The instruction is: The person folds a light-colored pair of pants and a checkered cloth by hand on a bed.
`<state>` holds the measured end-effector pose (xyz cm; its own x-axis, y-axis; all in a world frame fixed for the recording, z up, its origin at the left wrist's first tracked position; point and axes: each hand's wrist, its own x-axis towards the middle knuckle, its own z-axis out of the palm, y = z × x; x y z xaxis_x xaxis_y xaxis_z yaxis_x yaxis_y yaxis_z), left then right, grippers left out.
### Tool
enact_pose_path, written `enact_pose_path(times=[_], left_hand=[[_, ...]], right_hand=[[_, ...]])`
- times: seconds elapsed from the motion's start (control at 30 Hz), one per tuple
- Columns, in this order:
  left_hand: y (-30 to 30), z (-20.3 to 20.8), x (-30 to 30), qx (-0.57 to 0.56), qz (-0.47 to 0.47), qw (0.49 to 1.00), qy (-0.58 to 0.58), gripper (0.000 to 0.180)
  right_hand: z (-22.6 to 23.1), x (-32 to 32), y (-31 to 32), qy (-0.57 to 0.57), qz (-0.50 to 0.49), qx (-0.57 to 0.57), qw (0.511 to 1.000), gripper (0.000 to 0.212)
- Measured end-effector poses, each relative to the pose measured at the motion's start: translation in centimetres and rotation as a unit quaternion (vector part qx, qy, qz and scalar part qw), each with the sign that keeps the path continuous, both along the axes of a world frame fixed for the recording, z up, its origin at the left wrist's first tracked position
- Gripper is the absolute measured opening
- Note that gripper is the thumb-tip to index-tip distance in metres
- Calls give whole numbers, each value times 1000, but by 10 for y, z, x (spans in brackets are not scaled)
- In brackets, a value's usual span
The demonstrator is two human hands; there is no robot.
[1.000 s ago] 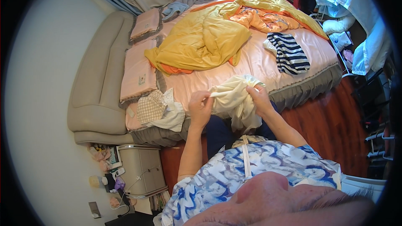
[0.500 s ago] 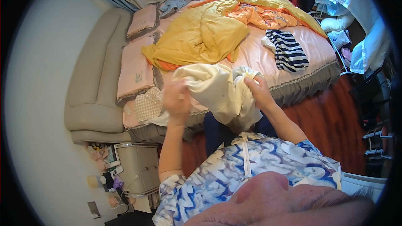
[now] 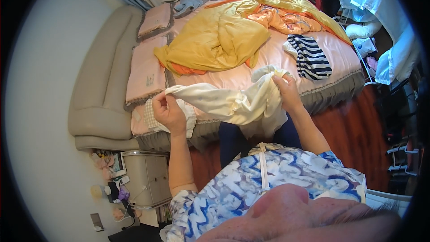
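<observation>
A cream-coloured cloth garment [image 3: 237,103] is stretched between my two hands above the near side of the bed. Its exact kind does not show. My left hand [image 3: 169,112] is closed, pinching a narrow end of the garment between thumb and fingers. On the other side my right hand [image 3: 288,92] grips a bunched edge of it. Loose fabric hangs down from the right part in front of my legs. Under and beside my left hand lies a checked and white cloth [image 3: 188,116] on the bed's corner.
On the pink bed [image 3: 224,78] lie a rumpled yellow quilt [image 3: 219,36] and a folded black-and-white striped garment [image 3: 311,58]. A padded headboard [image 3: 103,76] and pink pillows [image 3: 148,71] are at left. A nightstand [image 3: 145,177] stands lower left; light blue clothes [image 3: 398,40] hang at right.
My left hand has moved left and slightly down, pulling the garment's end out from a bunched shape into a long stretch. My right hand has shifted slightly right, keeping its grip.
</observation>
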<state>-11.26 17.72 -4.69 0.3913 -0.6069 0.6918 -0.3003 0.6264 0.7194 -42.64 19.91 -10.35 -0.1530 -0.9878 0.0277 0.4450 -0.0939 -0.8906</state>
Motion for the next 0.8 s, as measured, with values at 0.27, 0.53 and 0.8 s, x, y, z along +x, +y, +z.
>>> enact_pose_path(times=[0.27, 0.53, 0.8], left_hand=[[10, -31, -62, 32, -74, 984, -160, 5], [30, -38, -101, 31, -139, 969, -201, 7], [32, -43, -106, 18, -195, 950, -245, 9]], right_hand=[[-27, 46, 12, 125, 159, 6, 979, 24], [-49, 50, 11, 94, 231, 98, 963, 26], [-44, 55, 15, 24, 217, 76, 973, 28]])
